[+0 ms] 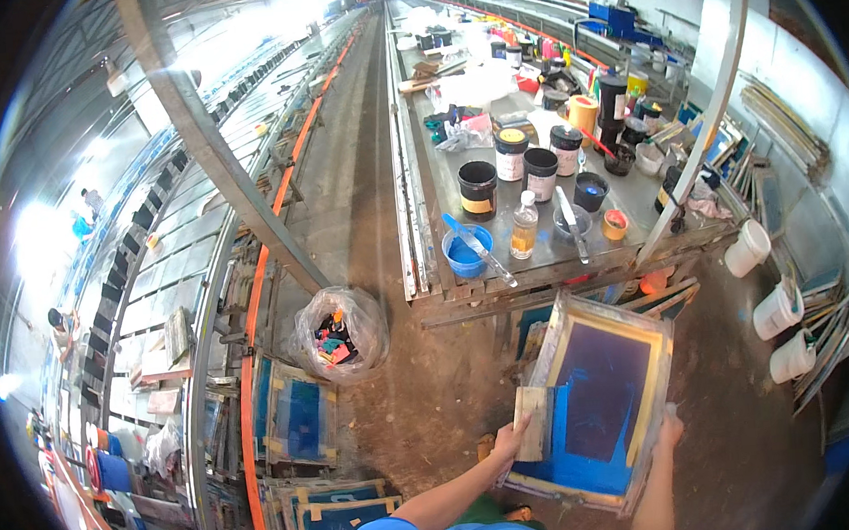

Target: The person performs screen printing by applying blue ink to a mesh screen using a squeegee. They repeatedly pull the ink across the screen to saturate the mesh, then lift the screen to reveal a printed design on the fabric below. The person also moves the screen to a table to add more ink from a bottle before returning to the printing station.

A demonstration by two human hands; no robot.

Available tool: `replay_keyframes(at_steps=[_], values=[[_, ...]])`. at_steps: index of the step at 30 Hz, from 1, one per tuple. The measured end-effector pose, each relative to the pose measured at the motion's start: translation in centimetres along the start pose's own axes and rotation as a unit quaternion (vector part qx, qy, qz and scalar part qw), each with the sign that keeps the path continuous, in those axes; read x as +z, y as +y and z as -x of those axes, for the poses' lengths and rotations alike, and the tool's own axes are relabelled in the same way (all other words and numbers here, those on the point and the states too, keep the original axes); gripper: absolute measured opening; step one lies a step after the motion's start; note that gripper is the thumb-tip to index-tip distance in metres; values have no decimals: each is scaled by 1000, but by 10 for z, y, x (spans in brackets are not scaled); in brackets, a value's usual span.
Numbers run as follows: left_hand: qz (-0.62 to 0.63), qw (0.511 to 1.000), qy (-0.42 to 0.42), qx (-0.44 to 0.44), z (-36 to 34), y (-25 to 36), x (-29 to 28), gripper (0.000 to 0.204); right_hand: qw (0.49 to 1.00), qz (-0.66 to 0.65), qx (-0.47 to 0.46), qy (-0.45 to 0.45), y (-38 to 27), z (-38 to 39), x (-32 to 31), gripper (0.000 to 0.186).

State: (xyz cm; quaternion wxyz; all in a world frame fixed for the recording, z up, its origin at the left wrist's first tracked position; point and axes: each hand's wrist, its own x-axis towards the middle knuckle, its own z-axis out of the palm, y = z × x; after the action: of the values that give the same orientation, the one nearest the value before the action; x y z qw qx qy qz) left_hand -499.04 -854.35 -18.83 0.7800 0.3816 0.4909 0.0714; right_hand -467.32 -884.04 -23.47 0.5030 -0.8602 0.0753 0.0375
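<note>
A screen-printing frame [599, 486] with taped edges is tilted up in front of me, its dark mesh [608, 380] bordered by bright blue ink along the bottom and left. My right hand [670, 429] is closed on the frame's right edge. At the left side, my left hand [512, 441] is closed around a pale wooden squeegee [533, 418], which lies against the frame's left part. Whether those left fingers also grip the frame is hidden.
Ahead stands a metal table [564, 267] carrying ink jars, a bottle [523, 226] and a blue tub [467, 251] with a spatula across it. A clear rag bag [342, 336] and stacked screens [300, 415] are at left. White buckets [777, 311] line the right.
</note>
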Motion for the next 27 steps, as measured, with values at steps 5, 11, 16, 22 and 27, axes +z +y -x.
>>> replay_keyframes(at_steps=[5, 11, 16, 22, 27], values=[[5, 997, -76, 28, 61, -23, 14, 65, 979, -192, 31, -52, -2, 61, -119, 35], [-13, 988, -124, 95, 165, 41, 35, 64, 967, -255, -18, -15, -102, 144, -230, 36], [33, 979, -135, 149, 222, 97, 3, 51, 923, -371, -78, -71, -199, 200, -238, 43], [72, 967, -19, 243, 252, 146, -79, 49, 880, -422, -113, -189, -268, 235, -151, 46], [155, 928, 78, 329, 262, 164, -174, 43, 868, -416, -96, -252, -317, 282, -32, 53]])
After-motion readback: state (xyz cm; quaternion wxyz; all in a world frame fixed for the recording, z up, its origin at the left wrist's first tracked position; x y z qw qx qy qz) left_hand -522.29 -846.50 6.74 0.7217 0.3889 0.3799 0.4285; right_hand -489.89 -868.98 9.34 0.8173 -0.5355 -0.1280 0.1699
